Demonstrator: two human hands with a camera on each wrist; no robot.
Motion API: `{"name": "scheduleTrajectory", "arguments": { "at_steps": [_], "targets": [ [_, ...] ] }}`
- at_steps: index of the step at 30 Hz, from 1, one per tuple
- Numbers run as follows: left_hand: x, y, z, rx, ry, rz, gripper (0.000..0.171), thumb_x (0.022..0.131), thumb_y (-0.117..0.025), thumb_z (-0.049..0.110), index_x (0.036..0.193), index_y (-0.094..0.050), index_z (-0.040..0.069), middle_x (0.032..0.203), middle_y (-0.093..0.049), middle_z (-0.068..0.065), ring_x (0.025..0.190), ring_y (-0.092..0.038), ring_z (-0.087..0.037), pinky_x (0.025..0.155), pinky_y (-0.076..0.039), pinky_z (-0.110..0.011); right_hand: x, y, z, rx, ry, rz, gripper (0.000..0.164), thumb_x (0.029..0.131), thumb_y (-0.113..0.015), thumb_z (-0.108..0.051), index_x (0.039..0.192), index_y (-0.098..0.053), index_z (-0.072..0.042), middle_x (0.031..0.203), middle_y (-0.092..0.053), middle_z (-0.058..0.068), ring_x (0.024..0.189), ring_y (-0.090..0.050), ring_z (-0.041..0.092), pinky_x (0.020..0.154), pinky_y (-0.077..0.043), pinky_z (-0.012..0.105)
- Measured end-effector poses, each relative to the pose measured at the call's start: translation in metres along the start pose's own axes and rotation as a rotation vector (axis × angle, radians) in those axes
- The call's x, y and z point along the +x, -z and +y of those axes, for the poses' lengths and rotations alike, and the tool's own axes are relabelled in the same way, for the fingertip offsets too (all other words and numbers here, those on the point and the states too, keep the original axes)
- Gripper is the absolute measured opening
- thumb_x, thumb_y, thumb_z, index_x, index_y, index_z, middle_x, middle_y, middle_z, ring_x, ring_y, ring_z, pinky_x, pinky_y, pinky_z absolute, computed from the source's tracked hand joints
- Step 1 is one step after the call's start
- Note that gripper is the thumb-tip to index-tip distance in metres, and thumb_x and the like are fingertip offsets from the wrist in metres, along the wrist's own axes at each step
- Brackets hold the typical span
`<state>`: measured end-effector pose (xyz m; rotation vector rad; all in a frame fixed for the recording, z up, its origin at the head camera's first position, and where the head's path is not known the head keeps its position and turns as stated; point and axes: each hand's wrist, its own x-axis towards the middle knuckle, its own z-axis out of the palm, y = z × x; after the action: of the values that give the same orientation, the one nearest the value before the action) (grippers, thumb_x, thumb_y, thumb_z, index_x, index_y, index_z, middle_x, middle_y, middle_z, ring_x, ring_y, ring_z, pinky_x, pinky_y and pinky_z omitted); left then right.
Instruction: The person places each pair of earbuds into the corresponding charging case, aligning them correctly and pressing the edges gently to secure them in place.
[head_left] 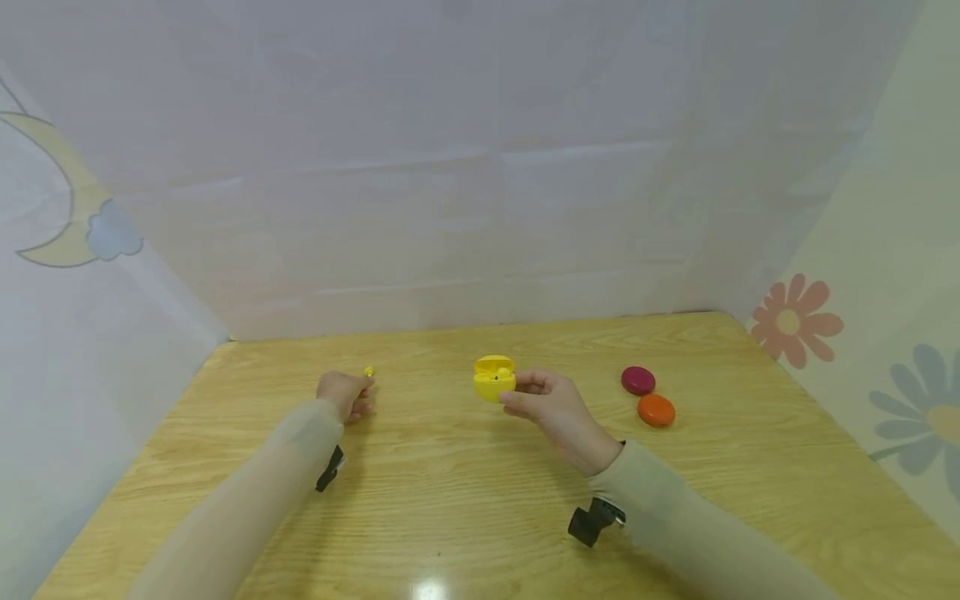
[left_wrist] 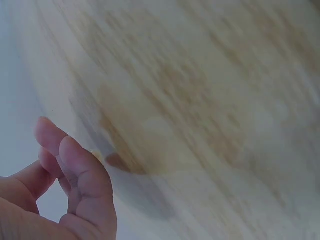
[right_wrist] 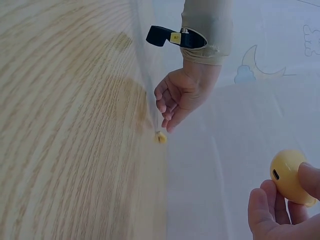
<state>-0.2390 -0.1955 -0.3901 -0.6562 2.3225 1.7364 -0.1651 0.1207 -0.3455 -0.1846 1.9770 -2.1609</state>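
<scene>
In the head view, my right hand [head_left: 551,408] holds a round yellow earbud case [head_left: 493,390] between thumb and fingers, above the table. Its lid is up, and a yellow piece shows in its right side. The right wrist view shows the underside of the case [right_wrist: 289,175] with a dark port. My left hand [head_left: 345,395] is over the table's left part, fingers loosely bent. A small yellow earbud [head_left: 369,372] is just beyond its fingertips; contact is hard to make out. In the left wrist view, the fingers [left_wrist: 87,175] mostly hide it.
Right of the case, a dark pink round case [head_left: 638,381] and an orange one [head_left: 657,410] lie side by side on the wooden table [head_left: 435,483]. A pale fabric wall [head_left: 480,208] stands behind the table, with printed panels at both sides.
</scene>
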Motion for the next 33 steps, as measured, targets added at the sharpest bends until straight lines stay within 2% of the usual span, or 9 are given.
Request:
{"name": "scheduleTrajectory", "arguments": {
  "at_steps": [5,11,16,21,28,33],
  "targets": [
    [0.002,0.000,0.001,0.002,0.011,-0.014,0.027,0.097,-0.060,0.015,0.108,-0.055,-0.008,0.066,-0.062,0.002,0.047,-0.061,-0.008,0.044,-0.047,-0.020,0.000,0.001,0.001,-0.007,0.001,-0.007,0.028,0.093,-0.060,0.003,0.117,-0.053,0.015,0.107,-0.061,0.015,0.091,-0.062,0.015,0.091,-0.051,0.035],
    [0.009,-0.002,0.000,-0.005,0.005,-0.005,0.022,0.096,-0.062,0.013,0.104,-0.057,-0.007,0.061,-0.062,0.003,0.046,-0.061,-0.008,0.045,-0.046,-0.020,0.000,0.001,0.002,0.000,0.010,-0.023,0.028,0.093,-0.060,0.002,0.117,-0.053,0.015,0.107,-0.061,0.014,0.093,-0.061,0.017,0.093,-0.050,0.038],
    [0.015,-0.003,-0.001,0.001,-0.010,-0.008,0.025,0.095,-0.061,0.012,0.107,-0.057,-0.010,0.058,-0.061,0.003,0.046,-0.061,-0.008,0.045,-0.047,-0.021,0.001,0.002,0.003,0.005,0.012,-0.032,0.028,0.093,-0.060,0.003,0.117,-0.052,0.015,0.108,-0.061,0.015,0.092,-0.061,0.015,0.088,-0.052,0.031],
    [0.018,-0.004,-0.001,0.001,-0.010,-0.004,0.027,0.095,-0.060,0.011,0.111,-0.057,-0.010,0.059,-0.061,0.003,0.047,-0.061,-0.008,0.047,-0.048,-0.021,0.002,0.002,0.004,0.003,0.006,-0.031,0.031,0.093,-0.060,0.003,0.119,-0.051,0.016,0.109,-0.061,0.015,0.092,-0.061,0.014,0.090,-0.051,0.034],
    [0.017,-0.005,0.000,0.013,0.003,-0.004,0.022,0.098,-0.058,0.012,0.107,-0.057,-0.008,0.061,-0.060,0.004,0.048,-0.061,-0.006,0.047,-0.046,-0.018,0.003,0.001,0.004,-0.003,0.005,-0.017,0.030,0.092,-0.060,0.003,0.119,-0.052,0.015,0.108,-0.061,0.015,0.091,-0.062,0.014,0.087,-0.052,0.031],
    [0.016,-0.005,0.002,0.000,0.004,-0.023,0.028,0.097,-0.058,0.011,0.114,-0.055,-0.010,0.060,-0.059,0.004,0.048,-0.060,-0.006,0.047,-0.046,-0.018,0.004,0.001,0.005,0.001,0.000,-0.007,0.031,0.092,-0.060,0.005,0.120,-0.052,0.016,0.108,-0.061,0.015,0.090,-0.062,0.014,0.085,-0.053,0.028]
  ]
}}
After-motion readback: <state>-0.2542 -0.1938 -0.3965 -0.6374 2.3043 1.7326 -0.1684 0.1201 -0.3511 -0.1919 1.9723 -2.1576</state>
